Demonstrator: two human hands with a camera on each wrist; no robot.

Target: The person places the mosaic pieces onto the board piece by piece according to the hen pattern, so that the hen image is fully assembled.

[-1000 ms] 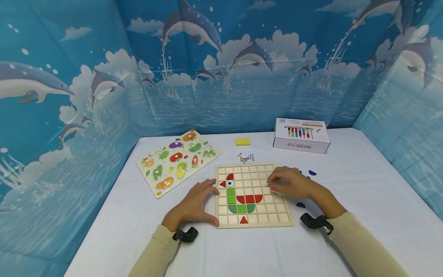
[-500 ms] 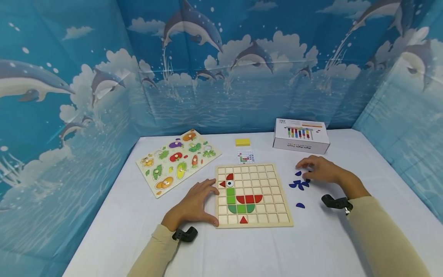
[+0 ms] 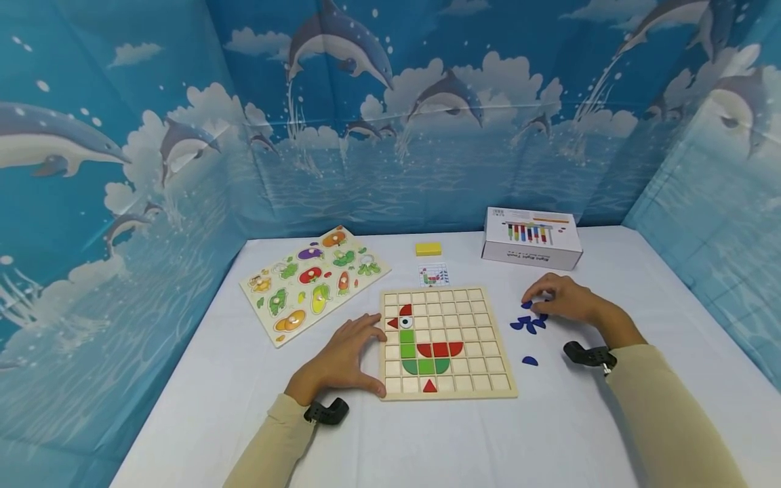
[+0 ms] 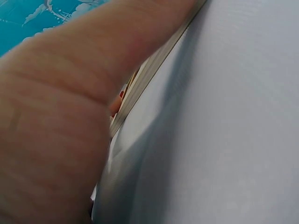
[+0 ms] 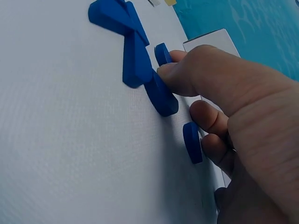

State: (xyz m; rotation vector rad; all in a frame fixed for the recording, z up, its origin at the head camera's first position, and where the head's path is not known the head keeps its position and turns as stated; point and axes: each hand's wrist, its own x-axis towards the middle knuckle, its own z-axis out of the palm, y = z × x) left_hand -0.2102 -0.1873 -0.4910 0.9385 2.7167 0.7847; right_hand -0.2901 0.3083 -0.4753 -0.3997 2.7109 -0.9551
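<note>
My left hand (image 3: 338,359) rests at the left edge of a wooden grid board (image 3: 476,397), thumb at the lower corner and fingers at the upper side. Red and green pieces with a round eye piece (image 3: 406,322) form a bird shape in its squares. To the right of the board, my right hand (image 3: 567,299) bends over scattered blue pieces (image 3: 531,324). Its thumb and index finger pinch one curved blue piece (image 5: 162,54) in the right wrist view. Another blue piece (image 5: 192,142) lies by the lower fingers. The left wrist view mostly shows the thumb (image 4: 70,88) and white cloth.
A lone blue half-circle (image 3: 530,361) lies nearer the front. Behind the board are a small picture card (image 3: 434,274) and a yellow block (image 3: 428,249). A white box (image 3: 532,238) stands at the back right, and a vegetable puzzle board (image 3: 329,318) lies at the left.
My right hand has moved right, from over the board's right side to the blue pieces, and its thumb and index finger have drawn together on one. The left hand has stayed put.
</note>
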